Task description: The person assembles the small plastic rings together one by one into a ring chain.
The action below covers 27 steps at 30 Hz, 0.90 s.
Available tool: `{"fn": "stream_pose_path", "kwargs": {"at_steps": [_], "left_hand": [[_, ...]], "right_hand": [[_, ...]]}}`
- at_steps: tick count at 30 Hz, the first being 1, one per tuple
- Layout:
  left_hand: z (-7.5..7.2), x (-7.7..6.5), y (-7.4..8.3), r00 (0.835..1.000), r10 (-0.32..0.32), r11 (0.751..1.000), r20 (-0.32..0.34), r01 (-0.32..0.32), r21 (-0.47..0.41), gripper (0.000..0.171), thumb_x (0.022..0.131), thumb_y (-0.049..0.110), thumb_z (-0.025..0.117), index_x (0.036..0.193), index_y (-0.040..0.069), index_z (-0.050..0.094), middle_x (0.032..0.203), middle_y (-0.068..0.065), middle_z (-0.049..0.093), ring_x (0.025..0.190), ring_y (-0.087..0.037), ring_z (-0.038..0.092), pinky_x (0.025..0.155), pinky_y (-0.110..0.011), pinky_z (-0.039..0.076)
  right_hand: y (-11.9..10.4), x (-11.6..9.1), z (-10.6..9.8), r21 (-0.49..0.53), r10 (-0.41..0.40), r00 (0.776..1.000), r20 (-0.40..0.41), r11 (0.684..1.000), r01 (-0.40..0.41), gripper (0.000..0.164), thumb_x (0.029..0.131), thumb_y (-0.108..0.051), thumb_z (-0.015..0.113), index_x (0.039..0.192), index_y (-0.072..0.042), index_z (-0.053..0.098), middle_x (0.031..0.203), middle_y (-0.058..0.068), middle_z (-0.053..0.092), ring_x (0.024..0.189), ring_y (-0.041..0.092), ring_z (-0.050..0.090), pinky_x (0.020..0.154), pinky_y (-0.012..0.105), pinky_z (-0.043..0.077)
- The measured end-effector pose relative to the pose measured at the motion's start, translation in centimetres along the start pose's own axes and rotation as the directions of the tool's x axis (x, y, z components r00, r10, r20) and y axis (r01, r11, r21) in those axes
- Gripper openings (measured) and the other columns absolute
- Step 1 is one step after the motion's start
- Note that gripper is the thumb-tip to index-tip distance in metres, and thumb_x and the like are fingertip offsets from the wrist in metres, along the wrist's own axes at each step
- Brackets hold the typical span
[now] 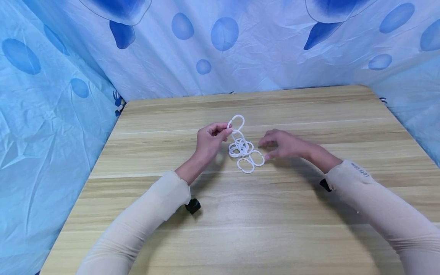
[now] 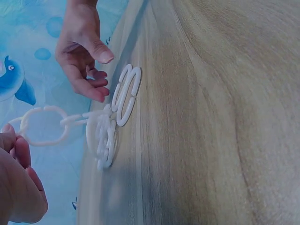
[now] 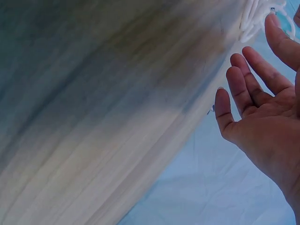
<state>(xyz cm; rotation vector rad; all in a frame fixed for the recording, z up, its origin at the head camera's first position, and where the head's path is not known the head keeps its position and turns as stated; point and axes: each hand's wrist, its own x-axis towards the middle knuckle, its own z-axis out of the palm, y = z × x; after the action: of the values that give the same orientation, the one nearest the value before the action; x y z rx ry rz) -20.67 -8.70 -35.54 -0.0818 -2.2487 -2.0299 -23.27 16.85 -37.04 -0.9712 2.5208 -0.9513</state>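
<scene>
My left hand [image 1: 210,140] pinches a white plastic ring [image 1: 243,121] at the end of a chain of linked rings, holding it up off the table. Below it the chain runs down into a heap of white rings [image 1: 237,149] on the wood. Two rings spread out at the near side of the heap. In the left wrist view the raised ring [image 2: 46,142] shows a small gap in its loop. Just right of the heap is my right hand [image 1: 287,144], its fingers loosely bent with nothing between them; the thumb tip lies close to the nearest ring [image 1: 257,165].
The wood-grain table [image 1: 240,229] spreads around both forearms. Behind it and to the left hangs a blue patterned curtain [image 1: 165,61]. A small black device [image 1: 193,206] sits under the left cuff, another [image 1: 324,185] under the right.
</scene>
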Motion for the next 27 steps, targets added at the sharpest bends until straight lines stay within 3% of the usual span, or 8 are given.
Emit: {"fn": "stream_pose_path", "kwargs": {"at_steps": [6,14,21,27], "left_hand": [[0.0,0.1,0.0,1.0,-0.003,1.0,-0.026,0.003,-0.026,0.018,0.085,0.008,0.074,0.1,-0.001,0.071,0.09,-0.006,0.071,0.064,-0.007,0.056,0.065,-0.024,0.051],[-0.1,0.0,-0.1,1.0,0.012,0.999,-0.02,-0.013,-0.029,0.02,0.084,0.008,0.074,0.101,-0.003,0.07,0.088,-0.005,0.07,0.063,-0.007,0.056,0.062,-0.017,0.049],[0.0,0.0,-0.1,1.0,-0.001,0.999,-0.024,0.0,-0.041,0.016,0.084,0.007,0.074,0.098,-0.002,0.071,0.085,-0.002,0.069,0.064,-0.007,0.056,0.062,-0.017,0.049],[-0.1,-0.1,-0.1,1.0,-0.003,0.999,-0.015,0.002,-0.041,0.018,0.085,0.007,0.073,0.099,-0.003,0.071,0.085,-0.003,0.069,0.064,-0.007,0.056,0.063,-0.018,0.05]], "right_hand": [[-0.2,0.0,0.7,-0.104,-0.077,0.997,-0.009,0.992,0.075,0.051,0.068,-0.013,0.086,0.114,0.0,0.068,0.103,0.012,0.062,0.097,0.028,0.054,0.088,0.045,0.042],[-0.7,0.3,1.7,-0.267,-0.168,0.986,0.007,0.95,0.164,0.059,0.066,-0.023,0.087,0.119,-0.005,0.067,0.106,0.01,0.06,0.1,0.025,0.053,0.086,0.043,0.04],[-1.2,0.4,2.3,-0.267,-0.168,0.986,0.003,0.95,0.162,0.057,0.068,-0.019,0.086,0.12,-0.006,0.067,0.107,0.007,0.06,0.098,0.02,0.05,0.08,0.041,0.035],[-1.2,0.5,2.4,-0.264,-0.163,0.987,-0.006,0.952,0.155,0.055,0.069,-0.018,0.086,0.119,-0.007,0.067,0.108,0.006,0.06,0.101,0.02,0.05,0.083,0.043,0.037]]}}
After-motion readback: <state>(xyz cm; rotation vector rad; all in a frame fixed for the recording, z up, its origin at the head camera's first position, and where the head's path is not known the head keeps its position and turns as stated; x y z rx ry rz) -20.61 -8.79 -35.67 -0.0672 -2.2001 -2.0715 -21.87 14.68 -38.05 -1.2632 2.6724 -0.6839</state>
